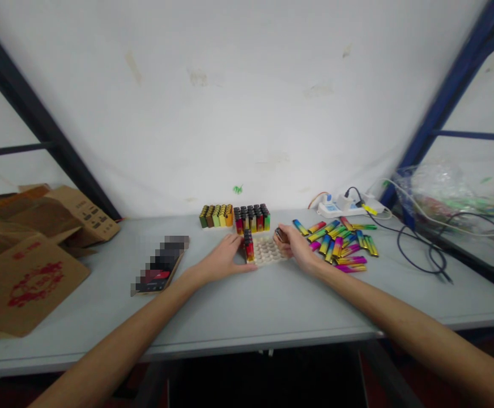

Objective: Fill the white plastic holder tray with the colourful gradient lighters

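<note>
So the hands are apart here: the left hand [221, 259] curves around the left end of a pale holed tray [268, 253], right by a short row of red lighters [249, 249] standing in it, though I can't tell if it's actually gripping, and the right hand [297, 246] is pinching a dark-topped lighter [280, 234] near the tray's right end. Tray's mid-desk [272, 317], with two packed lighter blocks behind it, one yellow-topped [216, 216], one black-topped [252, 219], plus loose shiny lighters [337, 242] scattered off to the right.
</note>
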### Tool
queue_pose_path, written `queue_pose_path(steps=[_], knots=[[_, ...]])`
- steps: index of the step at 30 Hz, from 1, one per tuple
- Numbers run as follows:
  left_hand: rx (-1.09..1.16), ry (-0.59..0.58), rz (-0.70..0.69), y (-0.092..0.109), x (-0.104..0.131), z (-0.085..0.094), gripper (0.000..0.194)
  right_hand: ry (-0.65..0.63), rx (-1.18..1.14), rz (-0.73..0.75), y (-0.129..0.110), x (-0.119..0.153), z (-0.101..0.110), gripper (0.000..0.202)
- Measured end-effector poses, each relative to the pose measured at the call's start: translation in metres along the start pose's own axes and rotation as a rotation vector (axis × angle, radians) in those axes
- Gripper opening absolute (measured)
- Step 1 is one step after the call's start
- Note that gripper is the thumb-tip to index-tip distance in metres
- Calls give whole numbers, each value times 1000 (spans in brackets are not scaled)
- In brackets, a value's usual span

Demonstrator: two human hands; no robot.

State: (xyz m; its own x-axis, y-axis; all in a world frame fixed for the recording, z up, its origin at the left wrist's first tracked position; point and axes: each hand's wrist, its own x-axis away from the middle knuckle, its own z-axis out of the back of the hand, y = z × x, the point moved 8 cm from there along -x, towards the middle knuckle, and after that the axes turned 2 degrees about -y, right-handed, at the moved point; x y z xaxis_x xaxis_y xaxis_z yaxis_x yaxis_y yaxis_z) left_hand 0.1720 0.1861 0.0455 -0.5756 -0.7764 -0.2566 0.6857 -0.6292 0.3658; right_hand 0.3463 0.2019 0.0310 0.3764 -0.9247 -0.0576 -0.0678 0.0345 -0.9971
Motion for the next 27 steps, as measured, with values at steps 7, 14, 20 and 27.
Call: queue_pose_path(steps=[7, 14, 20, 27], knots=[[8, 0, 6, -1, 0, -1, 78, 45, 164, 154, -5, -1, 5, 62], [28, 18, -5, 0, 0, -1, 77, 75, 435, 373, -27, 7, 0, 47], [37, 15, -2, -4, -1, -3, 78, 17, 368, 302, -29, 12, -4, 42], [32, -9, -16, -7, -2, -6, 84, 18, 495, 321, -35, 18, -14, 38]])
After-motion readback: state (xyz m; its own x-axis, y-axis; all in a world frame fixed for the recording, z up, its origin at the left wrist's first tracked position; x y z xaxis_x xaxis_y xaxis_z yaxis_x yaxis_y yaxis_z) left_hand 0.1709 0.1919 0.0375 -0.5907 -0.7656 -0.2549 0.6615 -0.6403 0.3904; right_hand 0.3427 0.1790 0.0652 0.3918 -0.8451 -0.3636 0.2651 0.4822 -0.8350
